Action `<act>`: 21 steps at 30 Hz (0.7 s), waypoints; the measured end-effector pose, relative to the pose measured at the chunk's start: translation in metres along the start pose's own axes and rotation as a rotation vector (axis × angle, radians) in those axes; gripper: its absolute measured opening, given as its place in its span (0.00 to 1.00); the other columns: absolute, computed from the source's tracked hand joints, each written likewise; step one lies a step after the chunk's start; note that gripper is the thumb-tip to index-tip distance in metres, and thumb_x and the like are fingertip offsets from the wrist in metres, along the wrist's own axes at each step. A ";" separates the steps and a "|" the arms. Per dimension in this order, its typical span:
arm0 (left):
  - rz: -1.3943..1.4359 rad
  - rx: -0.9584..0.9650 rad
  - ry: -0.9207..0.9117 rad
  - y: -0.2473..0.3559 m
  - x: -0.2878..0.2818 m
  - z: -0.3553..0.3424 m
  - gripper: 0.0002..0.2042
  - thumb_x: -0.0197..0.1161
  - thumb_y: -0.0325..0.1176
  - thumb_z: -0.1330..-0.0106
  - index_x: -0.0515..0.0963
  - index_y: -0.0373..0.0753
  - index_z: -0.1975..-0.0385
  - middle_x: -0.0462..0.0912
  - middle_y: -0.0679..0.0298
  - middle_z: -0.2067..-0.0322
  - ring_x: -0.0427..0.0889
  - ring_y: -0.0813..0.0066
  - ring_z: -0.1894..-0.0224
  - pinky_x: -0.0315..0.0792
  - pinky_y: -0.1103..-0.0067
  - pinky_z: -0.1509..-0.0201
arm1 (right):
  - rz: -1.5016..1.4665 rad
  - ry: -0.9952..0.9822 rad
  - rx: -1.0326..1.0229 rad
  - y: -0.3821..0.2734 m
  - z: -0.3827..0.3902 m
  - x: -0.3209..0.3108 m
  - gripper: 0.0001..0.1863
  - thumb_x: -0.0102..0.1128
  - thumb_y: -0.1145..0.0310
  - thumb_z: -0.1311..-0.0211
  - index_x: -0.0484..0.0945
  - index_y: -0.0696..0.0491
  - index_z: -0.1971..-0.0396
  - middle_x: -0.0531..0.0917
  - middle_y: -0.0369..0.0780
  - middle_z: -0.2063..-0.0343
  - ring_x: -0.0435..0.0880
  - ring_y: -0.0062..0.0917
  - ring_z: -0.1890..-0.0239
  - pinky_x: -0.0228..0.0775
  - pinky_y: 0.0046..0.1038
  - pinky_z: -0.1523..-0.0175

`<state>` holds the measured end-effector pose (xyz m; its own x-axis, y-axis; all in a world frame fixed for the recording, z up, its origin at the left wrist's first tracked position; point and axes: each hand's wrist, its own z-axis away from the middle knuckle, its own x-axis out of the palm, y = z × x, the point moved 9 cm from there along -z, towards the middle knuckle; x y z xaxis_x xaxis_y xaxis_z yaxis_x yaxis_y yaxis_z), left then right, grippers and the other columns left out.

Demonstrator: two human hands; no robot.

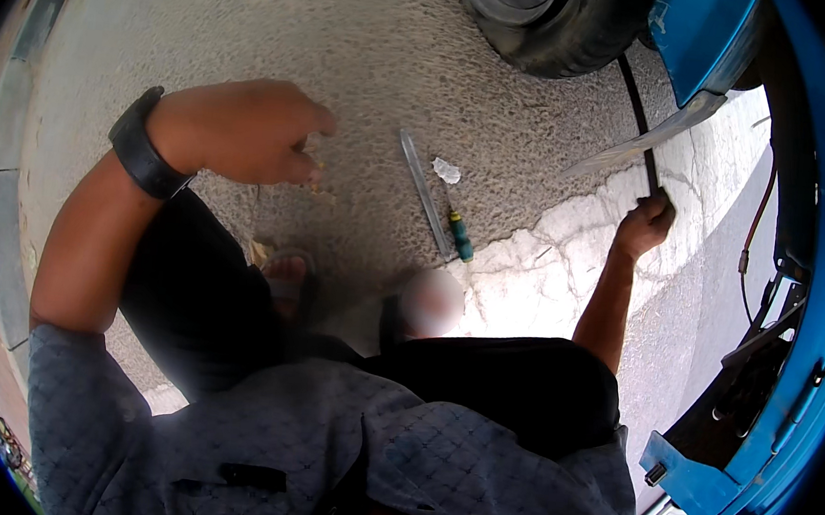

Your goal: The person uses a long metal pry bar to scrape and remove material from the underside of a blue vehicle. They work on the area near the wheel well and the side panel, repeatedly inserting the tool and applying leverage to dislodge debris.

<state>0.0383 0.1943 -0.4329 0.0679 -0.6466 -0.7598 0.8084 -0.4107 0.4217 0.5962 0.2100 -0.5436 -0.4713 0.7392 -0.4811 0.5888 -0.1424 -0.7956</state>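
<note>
My right hand (645, 225) is closed around the lower end of a long black bar (636, 105). The bar slants up beside a black tyre (574, 41) and passes behind a thin curved plate (653, 139) under a blue vehicle panel (696, 42). Over the pavement on the left hovers my left hand (242, 133), wearing a black wristband; its index finger and thumb are apart, with nothing clear between them. A screwdriver (460, 238) with a green and yellow handle lies on the ground beside a long narrow greyish strip (422, 188) and a crumpled whitish scrap (447, 170).
Blue vehicle bodywork (808, 390) rises along the right side, with a thin hose (746, 257) hanging from it. A grey kerb (6, 212) curves along the left. My sandalled foot (285, 274) rests on the rough pavement. Sunlight falls on cracked concrete (528, 277).
</note>
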 end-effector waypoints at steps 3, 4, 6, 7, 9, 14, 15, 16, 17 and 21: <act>-0.036 0.025 -0.016 0.001 0.005 -0.009 0.25 0.68 0.41 0.35 0.76 0.32 0.42 0.86 0.48 0.61 0.86 0.50 0.57 0.77 0.64 0.51 | -0.153 -0.269 0.142 0.080 0.046 0.019 0.18 0.50 0.61 0.26 0.80 0.59 0.50 0.82 0.39 0.75 0.76 0.17 0.81 0.70 0.21 0.79; -0.054 0.017 -0.018 -0.002 0.006 -0.009 0.25 0.68 0.41 0.35 0.76 0.32 0.42 0.86 0.48 0.61 0.86 0.50 0.57 0.77 0.64 0.51 | -0.153 -0.254 0.179 0.069 0.044 0.025 0.19 0.50 0.61 0.26 0.80 0.59 0.50 0.82 0.39 0.75 0.75 0.17 0.81 0.70 0.22 0.79; -0.040 -0.028 -0.043 -0.008 0.013 -0.006 0.25 0.68 0.41 0.35 0.76 0.32 0.42 0.86 0.48 0.61 0.86 0.50 0.57 0.77 0.64 0.51 | -0.085 -0.225 0.170 0.037 0.028 0.021 0.20 0.49 0.60 0.27 0.81 0.60 0.51 0.82 0.40 0.75 0.75 0.19 0.82 0.70 0.23 0.79; -0.044 -0.037 -0.037 -0.009 0.008 -0.010 0.25 0.68 0.41 0.35 0.76 0.32 0.42 0.86 0.48 0.61 0.86 0.50 0.57 0.77 0.64 0.51 | -0.032 -0.189 0.109 0.013 0.005 0.016 0.20 0.49 0.60 0.27 0.81 0.60 0.51 0.82 0.40 0.75 0.75 0.20 0.82 0.70 0.24 0.79; -0.059 -0.012 -0.016 -0.009 0.007 -0.012 0.25 0.68 0.41 0.34 0.76 0.32 0.42 0.86 0.49 0.61 0.86 0.51 0.57 0.77 0.64 0.51 | -0.069 -0.087 -0.022 -0.054 -0.039 -0.003 0.20 0.51 0.58 0.28 0.83 0.60 0.53 0.82 0.39 0.76 0.75 0.20 0.81 0.69 0.23 0.76; -0.035 -0.016 -0.022 -0.001 0.004 -0.012 0.25 0.67 0.41 0.34 0.75 0.32 0.41 0.86 0.49 0.60 0.86 0.52 0.57 0.77 0.65 0.51 | 0.255 0.014 -0.452 -0.216 -0.123 -0.014 0.23 0.47 0.53 0.27 0.85 0.57 0.58 0.87 0.43 0.72 0.85 0.33 0.70 0.75 0.33 0.60; -0.034 -0.030 -0.027 -0.002 0.004 -0.012 0.25 0.67 0.41 0.34 0.75 0.32 0.41 0.86 0.49 0.59 0.86 0.52 0.56 0.77 0.65 0.51 | 0.337 0.046 -0.500 -0.227 -0.117 -0.011 0.26 0.43 0.51 0.27 0.85 0.56 0.58 0.88 0.45 0.69 0.87 0.40 0.63 0.74 0.40 0.53; -0.033 -0.063 -0.031 -0.005 0.005 -0.009 0.25 0.67 0.41 0.34 0.75 0.32 0.41 0.86 0.49 0.59 0.86 0.52 0.56 0.77 0.65 0.51 | 0.346 0.094 -0.497 -0.216 -0.110 -0.004 0.24 0.44 0.53 0.27 0.85 0.56 0.59 0.88 0.46 0.68 0.87 0.41 0.63 0.74 0.41 0.53; -0.025 -0.070 -0.023 -0.005 0.005 -0.004 0.25 0.67 0.41 0.34 0.75 0.32 0.41 0.86 0.48 0.59 0.86 0.52 0.56 0.77 0.65 0.51 | 0.356 0.142 -0.494 -0.194 -0.096 0.004 0.22 0.45 0.55 0.27 0.84 0.56 0.60 0.87 0.46 0.67 0.87 0.41 0.63 0.75 0.42 0.54; 0.002 -0.047 -0.021 -0.007 0.003 -0.003 0.26 0.68 0.41 0.35 0.76 0.31 0.42 0.86 0.47 0.59 0.86 0.51 0.57 0.78 0.65 0.51 | 0.114 0.002 -0.056 -0.010 0.007 0.005 0.20 0.47 0.57 0.25 0.82 0.57 0.55 0.85 0.43 0.74 0.84 0.33 0.70 0.75 0.37 0.62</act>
<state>0.0344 0.1970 -0.4397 0.0574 -0.6606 -0.7486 0.8350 -0.3792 0.3986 0.5835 0.2103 -0.5409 -0.3975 0.7218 -0.5666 0.6744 -0.1889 -0.7138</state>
